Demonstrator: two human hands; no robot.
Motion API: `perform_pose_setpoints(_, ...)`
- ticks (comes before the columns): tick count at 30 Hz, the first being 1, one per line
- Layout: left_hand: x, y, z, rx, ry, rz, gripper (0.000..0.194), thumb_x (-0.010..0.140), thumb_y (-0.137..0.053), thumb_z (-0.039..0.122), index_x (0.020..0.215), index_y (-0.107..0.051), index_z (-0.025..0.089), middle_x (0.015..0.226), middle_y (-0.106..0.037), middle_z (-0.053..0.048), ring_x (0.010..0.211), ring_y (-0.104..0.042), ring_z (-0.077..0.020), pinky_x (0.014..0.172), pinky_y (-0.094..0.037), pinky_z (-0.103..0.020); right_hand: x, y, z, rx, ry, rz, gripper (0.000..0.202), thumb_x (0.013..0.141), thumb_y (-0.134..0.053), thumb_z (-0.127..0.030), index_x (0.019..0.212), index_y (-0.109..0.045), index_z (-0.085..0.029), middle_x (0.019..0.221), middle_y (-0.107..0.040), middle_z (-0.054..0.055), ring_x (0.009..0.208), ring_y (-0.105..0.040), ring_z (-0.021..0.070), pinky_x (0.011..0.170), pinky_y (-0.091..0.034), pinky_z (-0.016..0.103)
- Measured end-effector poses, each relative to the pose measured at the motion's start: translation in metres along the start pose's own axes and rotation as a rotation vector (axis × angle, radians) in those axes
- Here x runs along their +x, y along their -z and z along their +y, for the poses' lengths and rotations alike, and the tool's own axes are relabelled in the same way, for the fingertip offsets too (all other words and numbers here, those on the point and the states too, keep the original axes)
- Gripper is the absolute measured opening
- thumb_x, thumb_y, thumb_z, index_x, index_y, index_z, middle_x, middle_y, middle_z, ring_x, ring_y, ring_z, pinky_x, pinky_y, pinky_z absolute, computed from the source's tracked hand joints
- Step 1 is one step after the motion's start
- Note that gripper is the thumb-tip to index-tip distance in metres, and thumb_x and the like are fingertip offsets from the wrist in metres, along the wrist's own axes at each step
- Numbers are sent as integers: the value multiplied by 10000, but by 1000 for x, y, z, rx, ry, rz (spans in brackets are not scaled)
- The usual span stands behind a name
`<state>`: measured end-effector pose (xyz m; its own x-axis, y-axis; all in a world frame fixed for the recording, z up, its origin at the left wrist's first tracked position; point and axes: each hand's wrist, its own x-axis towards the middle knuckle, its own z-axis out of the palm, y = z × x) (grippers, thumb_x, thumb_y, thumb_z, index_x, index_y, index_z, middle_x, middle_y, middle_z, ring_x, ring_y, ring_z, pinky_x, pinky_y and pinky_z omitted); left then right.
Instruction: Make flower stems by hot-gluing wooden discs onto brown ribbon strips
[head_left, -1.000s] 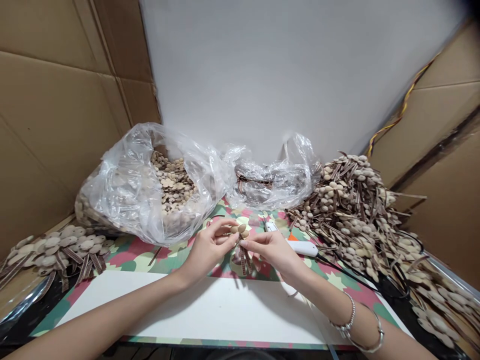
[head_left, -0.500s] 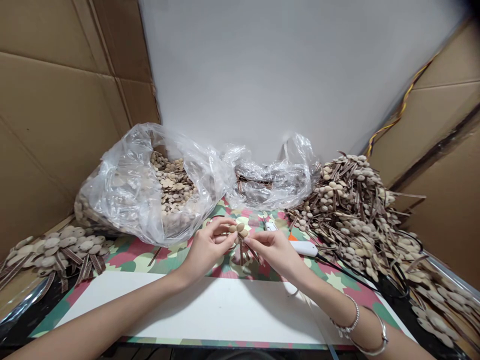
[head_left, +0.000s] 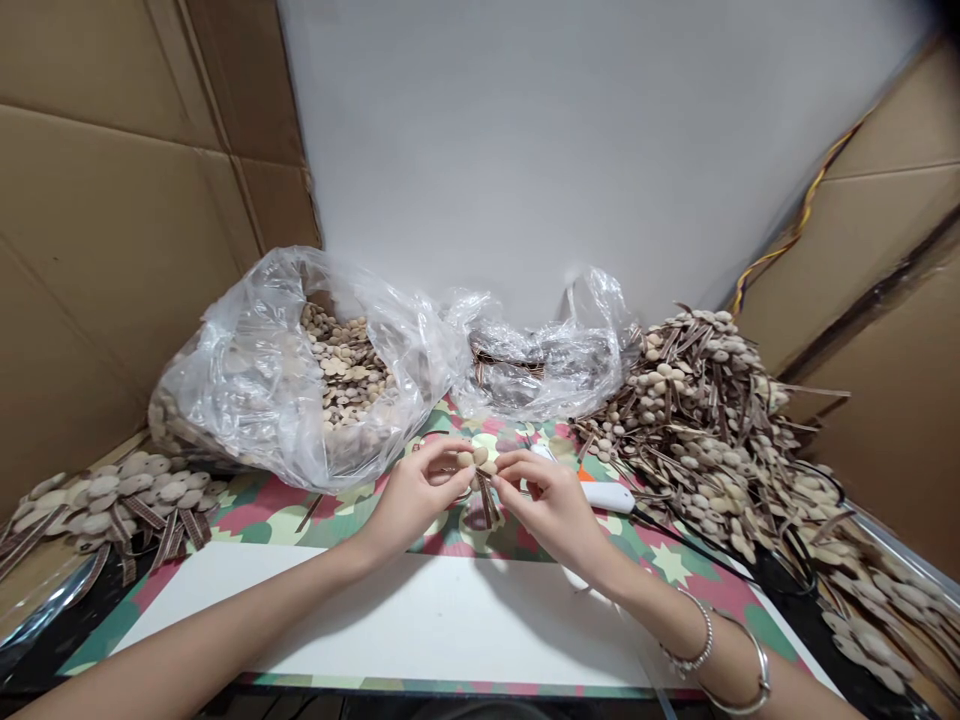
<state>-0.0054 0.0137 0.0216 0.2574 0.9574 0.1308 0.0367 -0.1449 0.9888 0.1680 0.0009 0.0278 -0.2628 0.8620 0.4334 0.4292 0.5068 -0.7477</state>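
Between my two hands is a small beige padded fabric piece (head_left: 482, 460) with rounded lobes and brown ribbon tails hanging below. My left hand (head_left: 420, 492) pinches its left side between thumb and fingers. On the other side, the thumb and fingertips of my right hand (head_left: 551, 503) close on its right edge, by the top of the ribbons. Behind my right hand lies a white corded tool (head_left: 609, 497) with an orange part, apparently a glue gun; the hand hides its middle.
A clear plastic bag (head_left: 255, 370) of beige padded pieces stands at back left, beside another plastic bag (head_left: 592, 370) with brown strips. Ribboned pieces are heaped at right (head_left: 697, 420) and left (head_left: 142, 495). A white board (head_left: 420, 620) lies on the camouflage-patterned mat (head_left: 277, 510).
My right-hand fingers have shifted up against the padded piece, which has turned slightly. Its ribbon tails now hang closer together. My left hand has hardly moved.
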Motion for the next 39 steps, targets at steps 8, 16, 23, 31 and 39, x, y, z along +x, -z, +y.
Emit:
perform_pose_setpoints(8, 2, 0, -3, 80, -1, -58, 259, 766, -556, 286, 981, -632, 162, 817, -633, -31, 800, -609, -181, 743, -504, -276, 2, 1, 0, 20, -93, -8, 195, 767, -544, -173, 584, -612, -181, 830, -664, 46, 762, -602, 173, 674, -434, 254)
perform_pose_setpoints(16, 2, -1, -3, 46, 45, -86, 265, 756, -587, 318, 949, -624, 141, 788, -624, -32, 753, -609, -162, 719, -493, -258, 2, 0, 1, 51, -104, -27, 187, 751, -552, -156, 582, -629, -181, 797, -667, 35, 715, -597, 158, 620, -413, 240)
perform_pose_setpoints(23, 2, 1, 0, 68, 92, -84, 296, 746, -599, 320, 979, -582, 138, 679, -618, -18, 678, -606, -170, 653, -484, -274, 3, 2, 1, 93, -168, -49, 209, 764, -567, -219, 575, -634, -159, 795, -652, 52, 714, -580, 156, 626, -405, 238)
perform_pose_setpoints(31, 4, 3, -2, -104, 140, -82, 306, 737, -630, 291, 1002, -554, 158, 795, -629, -25, 736, -593, -146, 679, -445, -247, 4, 5, 7, 143, -304, -260, 259, 768, -584, -380, 677, -635, -144, 579, -545, -17, 521, -407, 88, 478, -282, 209)
perform_pose_setpoints(39, 7, 5, 2, -260, 242, -166, 199, 724, -645, 255, 851, -568, 123, 569, -451, 51, 501, -387, -61, 495, -283, -189, 6, 7, 15, 203, -335, -273, 267, 753, -603, -375, 656, -634, -128, 567, -503, -18, 530, -395, 89, 492, -274, 214)
